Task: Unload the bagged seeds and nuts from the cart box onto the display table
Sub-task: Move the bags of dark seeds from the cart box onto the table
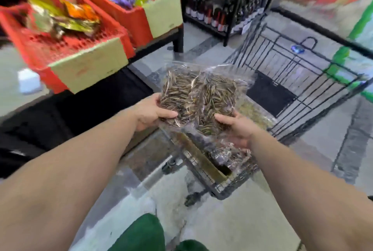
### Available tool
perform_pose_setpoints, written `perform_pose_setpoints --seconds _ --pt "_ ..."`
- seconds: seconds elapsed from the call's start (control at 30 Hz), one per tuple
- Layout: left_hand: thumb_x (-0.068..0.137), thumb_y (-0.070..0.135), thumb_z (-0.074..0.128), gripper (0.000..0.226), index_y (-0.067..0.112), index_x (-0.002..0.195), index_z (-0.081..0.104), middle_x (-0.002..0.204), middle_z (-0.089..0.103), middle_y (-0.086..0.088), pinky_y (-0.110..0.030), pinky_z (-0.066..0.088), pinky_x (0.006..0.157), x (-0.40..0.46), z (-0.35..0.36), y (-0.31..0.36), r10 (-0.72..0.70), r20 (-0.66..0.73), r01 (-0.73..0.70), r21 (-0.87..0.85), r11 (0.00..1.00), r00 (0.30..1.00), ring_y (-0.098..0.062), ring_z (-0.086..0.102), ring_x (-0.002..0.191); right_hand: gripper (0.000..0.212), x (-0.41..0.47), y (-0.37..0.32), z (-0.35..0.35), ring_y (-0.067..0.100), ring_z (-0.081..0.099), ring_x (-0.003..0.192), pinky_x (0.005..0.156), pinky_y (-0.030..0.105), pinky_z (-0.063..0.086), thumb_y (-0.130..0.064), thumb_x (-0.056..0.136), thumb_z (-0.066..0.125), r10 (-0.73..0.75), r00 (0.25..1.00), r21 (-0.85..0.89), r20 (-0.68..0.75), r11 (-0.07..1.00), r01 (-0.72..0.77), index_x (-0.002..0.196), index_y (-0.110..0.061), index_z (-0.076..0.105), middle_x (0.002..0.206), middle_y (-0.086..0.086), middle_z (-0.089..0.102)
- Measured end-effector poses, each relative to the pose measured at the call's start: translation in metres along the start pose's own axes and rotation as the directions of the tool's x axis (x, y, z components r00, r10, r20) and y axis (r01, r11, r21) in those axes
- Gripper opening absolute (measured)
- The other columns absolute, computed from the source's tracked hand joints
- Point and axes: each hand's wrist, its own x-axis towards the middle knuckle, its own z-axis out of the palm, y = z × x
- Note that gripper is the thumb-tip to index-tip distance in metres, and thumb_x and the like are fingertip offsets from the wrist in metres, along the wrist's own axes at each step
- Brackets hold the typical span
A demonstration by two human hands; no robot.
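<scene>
Above the cart [292, 81], I see two clear seed bags [198, 97] held side by side. Left hand [150, 112] and right hand [237, 127] each pinch a bottom edge, thumbs on top. Red crates [66, 51] sit up-left, well apart.

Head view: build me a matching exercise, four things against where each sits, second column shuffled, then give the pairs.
Things
1. bags of seeds
2. red crate
3. bottles
4. cart

Places
A. on the dark shelf rack at the back
B. on the floor at right
C. held up between the left hand and right hand
D. on the display table at left

Pairs: 1-C, 2-D, 3-A, 4-B
</scene>
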Motion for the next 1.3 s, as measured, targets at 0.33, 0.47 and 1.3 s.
perform_pose_setpoints --seconds 0.33,0.47,1.3 --pt "0.080 -0.005 0.074 0.061 0.021 0.129 0.048 0.122 0.068 -0.008 -0.046 0.062 0.078 -0.273 -0.174 -0.090 0.043 -0.600 -0.226 -0.233 0.946 0.799 -0.023 0.071 0.095 0.043 -0.030 0.013 0.290 0.020 0.068 0.084 0.053 0.032 0.058 -0.002 0.090 0.065 -0.094 0.842 -0.284 0.530 0.917 0.281 0.127 -0.013 0.047 0.113 0.006 0.068" --pt "0.083 -0.006 0.071 0.062 0.018 0.134 0.047 0.112 0.070 -0.004 -0.020 0.054 0.053 -0.404 -0.233 -0.160 -0.031 -0.771 -0.276 -0.264 0.924 0.636 -0.016 0.069 0.085 0.061 -0.067 0.064 0.428 0.034 0.064 0.110 0.087 0.062 0.050 0.000 0.086 0.068 -0.013 0.668 -0.292 0.744 0.893 0.342 0.136 -0.024 0.041 0.134 0.008 0.059" --pt "0.081 -0.009 0.073 0.053 0.012 0.124 0.051 0.112 0.071 -0.011 -0.036 0.060 0.061 -0.800 -0.470 -0.421 -0.259 -0.949 -0.547 -0.317 0.775 0.182 -0.025 0.072 0.094 0.060 -0.266 0.287 0.936 0.033 0.068 0.097 0.068 0.045 0.059 0.009 0.088 0.059 0.286 0.274 -0.383 0.918 0.818 0.429 0.139 -0.017 0.041 0.125 0.014 0.063"
